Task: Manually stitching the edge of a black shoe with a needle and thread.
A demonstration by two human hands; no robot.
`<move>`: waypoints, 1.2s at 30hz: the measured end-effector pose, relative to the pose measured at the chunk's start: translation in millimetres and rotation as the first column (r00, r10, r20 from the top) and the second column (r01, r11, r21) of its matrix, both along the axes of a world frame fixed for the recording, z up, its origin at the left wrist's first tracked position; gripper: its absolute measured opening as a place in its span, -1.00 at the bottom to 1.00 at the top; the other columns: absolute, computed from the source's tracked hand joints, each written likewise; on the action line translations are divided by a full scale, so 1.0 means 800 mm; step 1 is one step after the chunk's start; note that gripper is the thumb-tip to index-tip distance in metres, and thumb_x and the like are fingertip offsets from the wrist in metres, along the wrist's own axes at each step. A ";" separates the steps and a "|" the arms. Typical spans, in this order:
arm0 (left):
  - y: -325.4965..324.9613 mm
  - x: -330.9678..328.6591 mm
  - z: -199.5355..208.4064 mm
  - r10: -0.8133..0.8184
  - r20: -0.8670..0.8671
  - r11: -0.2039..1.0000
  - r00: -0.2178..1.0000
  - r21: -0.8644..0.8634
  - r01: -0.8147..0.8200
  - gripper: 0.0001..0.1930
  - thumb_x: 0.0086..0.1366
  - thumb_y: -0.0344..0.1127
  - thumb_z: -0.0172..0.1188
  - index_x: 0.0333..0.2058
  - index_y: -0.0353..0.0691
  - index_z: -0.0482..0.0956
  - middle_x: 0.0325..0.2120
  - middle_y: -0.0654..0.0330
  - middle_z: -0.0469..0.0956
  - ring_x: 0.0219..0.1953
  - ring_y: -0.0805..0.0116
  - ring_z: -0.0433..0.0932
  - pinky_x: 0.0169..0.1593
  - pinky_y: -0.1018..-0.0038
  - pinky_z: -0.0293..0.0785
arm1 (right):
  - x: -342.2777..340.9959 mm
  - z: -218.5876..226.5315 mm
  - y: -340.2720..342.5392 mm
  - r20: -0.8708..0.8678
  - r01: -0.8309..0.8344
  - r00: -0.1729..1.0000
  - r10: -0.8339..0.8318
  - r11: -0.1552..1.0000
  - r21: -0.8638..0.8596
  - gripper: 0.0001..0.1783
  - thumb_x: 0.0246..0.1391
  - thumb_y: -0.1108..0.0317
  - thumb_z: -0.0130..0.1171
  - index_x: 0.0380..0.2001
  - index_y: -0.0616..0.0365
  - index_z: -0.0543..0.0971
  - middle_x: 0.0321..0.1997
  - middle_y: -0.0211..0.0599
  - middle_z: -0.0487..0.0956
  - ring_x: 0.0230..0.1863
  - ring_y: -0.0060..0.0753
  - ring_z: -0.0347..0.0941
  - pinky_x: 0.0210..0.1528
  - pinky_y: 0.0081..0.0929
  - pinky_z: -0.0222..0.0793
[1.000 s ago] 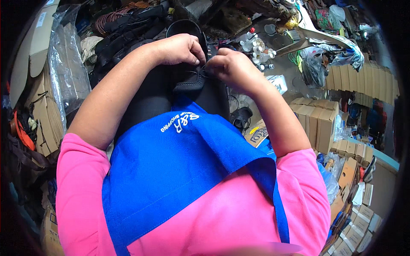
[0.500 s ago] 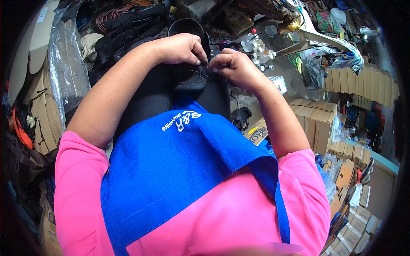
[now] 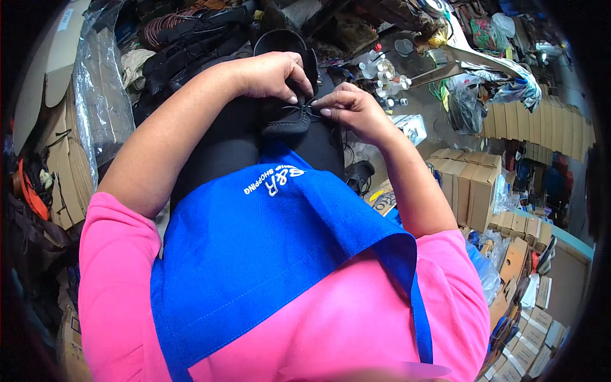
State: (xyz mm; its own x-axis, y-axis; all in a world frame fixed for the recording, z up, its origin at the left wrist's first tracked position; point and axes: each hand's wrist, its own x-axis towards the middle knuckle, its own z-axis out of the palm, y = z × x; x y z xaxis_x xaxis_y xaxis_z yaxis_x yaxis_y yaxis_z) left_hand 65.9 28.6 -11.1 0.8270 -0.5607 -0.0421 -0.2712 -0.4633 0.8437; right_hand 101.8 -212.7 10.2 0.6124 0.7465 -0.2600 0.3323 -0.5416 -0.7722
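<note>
A black shoe point(image 3: 285, 126) with a stitched toe rests on my lap, its toe toward me and its opening at the far end. My left hand point(image 3: 277, 76) reaches over the shoe from the left, thumb and fingers pinched at the thin black shoelace point(image 3: 291, 107). From the right, my right hand point(image 3: 354, 112) closes thumb and forefinger on the lace beside the shoe's front. The two sets of fingertips are close together but apart. Exactly how the lace runs between them is too small to make out.
Dark shoes or materials point(image 3: 184, 54) are heaped at the far left, near a clear plastic sheet point(image 3: 105, 89). Several small bottles point(image 3: 385, 73) stand on the floor beyond my right hand. Cardboard boxes point(image 3: 468, 181) are stacked to the right. A blue apron point(image 3: 254, 235) covers my front.
My right hand has shifted slightly right and nearer to me, its fingers now straighter. The left fingertips have dipped slightly toward the toe, and the shoe has moved a little to the right.
</note>
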 end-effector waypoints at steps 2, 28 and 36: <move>0.000 -0.002 -0.002 0.022 0.003 1.000 1.000 0.005 -0.022 -0.64 -0.05 -0.46 0.36 -0.18 -0.12 0.67 -0.36 0.21 0.36 -0.22 0.28 0.42 -0.06 0.44 0.37 | 0.003 0.000 0.002 -0.021 -0.014 1.000 0.014 1.000 0.001 -0.84 0.00 0.39 0.28 -0.28 0.04 0.68 -0.34 -0.40 0.55 -0.30 -0.53 0.50 -0.20 -0.53 0.42; -0.002 0.015 -0.003 -0.067 0.013 0.998 0.998 -0.015 0.067 -0.70 0.00 -0.35 0.35 -0.21 -0.14 0.67 -0.36 0.20 0.41 -0.19 0.27 0.44 -0.04 0.44 0.37 | 0.016 -0.004 -0.010 -0.172 -0.030 0.985 0.027 0.999 -0.018 -0.74 -0.02 0.40 0.29 -0.19 -0.06 0.69 -0.36 -0.47 0.49 -0.25 -0.60 0.42 -0.15 -0.62 0.33; -0.007 0.004 -0.001 0.038 -0.023 0.999 0.999 0.029 -0.038 -0.71 -0.06 -0.46 0.30 -0.26 -0.19 0.64 -0.32 0.15 0.43 -0.13 0.22 0.45 -0.02 0.40 0.38 | -0.016 0.014 0.026 0.238 -0.035 0.971 0.037 0.999 -0.013 -0.84 -0.13 0.38 0.33 -0.38 0.09 0.66 -0.39 -0.25 0.53 -0.30 -0.32 0.52 -0.22 -0.42 0.43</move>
